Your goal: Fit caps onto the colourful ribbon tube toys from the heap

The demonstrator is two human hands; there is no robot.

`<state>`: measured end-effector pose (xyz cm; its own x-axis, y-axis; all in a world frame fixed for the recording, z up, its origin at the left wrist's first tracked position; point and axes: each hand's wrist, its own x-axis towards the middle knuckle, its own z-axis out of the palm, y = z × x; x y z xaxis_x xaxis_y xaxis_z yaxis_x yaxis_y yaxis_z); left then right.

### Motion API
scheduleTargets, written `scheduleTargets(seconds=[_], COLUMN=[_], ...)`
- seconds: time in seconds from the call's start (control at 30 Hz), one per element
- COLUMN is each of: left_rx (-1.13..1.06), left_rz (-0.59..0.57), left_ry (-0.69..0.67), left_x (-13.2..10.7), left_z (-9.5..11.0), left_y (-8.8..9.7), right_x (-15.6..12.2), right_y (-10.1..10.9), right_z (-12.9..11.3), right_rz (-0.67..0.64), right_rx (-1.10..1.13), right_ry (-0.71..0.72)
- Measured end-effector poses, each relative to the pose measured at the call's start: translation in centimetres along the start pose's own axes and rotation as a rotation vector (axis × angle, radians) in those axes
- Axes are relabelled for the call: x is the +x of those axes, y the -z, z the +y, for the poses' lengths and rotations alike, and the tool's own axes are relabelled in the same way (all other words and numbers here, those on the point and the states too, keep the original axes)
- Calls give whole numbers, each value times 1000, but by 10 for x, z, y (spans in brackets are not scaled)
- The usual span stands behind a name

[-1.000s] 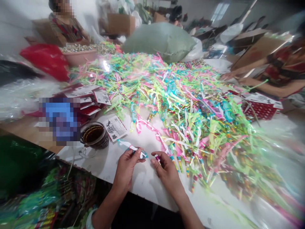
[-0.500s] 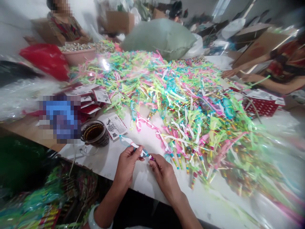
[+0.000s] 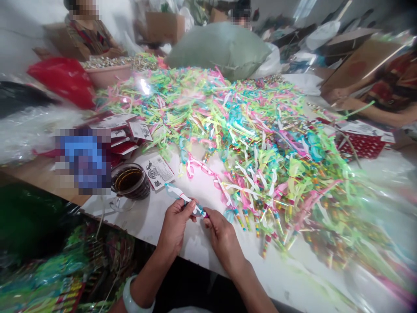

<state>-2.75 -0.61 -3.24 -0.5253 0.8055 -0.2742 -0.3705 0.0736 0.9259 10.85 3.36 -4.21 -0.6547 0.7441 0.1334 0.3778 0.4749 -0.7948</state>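
Between my hands, above the near edge of the white tabletop, is a small toy of blue see-through film with a white strip and a purple end. My left hand pinches it around the middle, thumb on top. The fingers of my right hand are closed on the purple end and partly cover it. Just beyond my hands spreads a large heap of similar film toys in green, pink, blue and white, several with striped tubes.
To the left stand a glass mug of dark drink, a printed card and a stack of red-and-white cards. A big grey-green sack lies behind the heap. Co-workers sit at the far left and right; another person is behind the sack.
My right fingers have closed further over the purple end, and the right hand has turned slightly. My left hand keeps its pinch. At the right, the co-worker's hands have drawn back.
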Motion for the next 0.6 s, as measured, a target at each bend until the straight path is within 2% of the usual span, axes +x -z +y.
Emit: scheduleTargets(seconds=[0.1, 0.27, 0.37, 0.47, 0.53, 0.6], left_rx=[28, 75, 119, 153, 152, 182], left_rz=[43, 23, 34, -27, -94, -79], left_ry=[-7, -5, 13, 19, -15, -104], left_x=[-1, -3, -6, -5, 1, 10], left_z=[-1, 0, 4, 3, 1, -1], left_y=[-2, -1, -6, -18, -28, -35], right_x=[0, 0, -1, -1, 2, 4], right_y=[-6, -7, -2, 13, 36, 71], right_z=[4, -1, -4, 5, 16, 27], right_rz=[25, -1, 6, 11, 185, 498], right_rx=[-48, -56, -35, -23, -126, -326], right_ry=[-6, -43, -25, 51, 96, 108])
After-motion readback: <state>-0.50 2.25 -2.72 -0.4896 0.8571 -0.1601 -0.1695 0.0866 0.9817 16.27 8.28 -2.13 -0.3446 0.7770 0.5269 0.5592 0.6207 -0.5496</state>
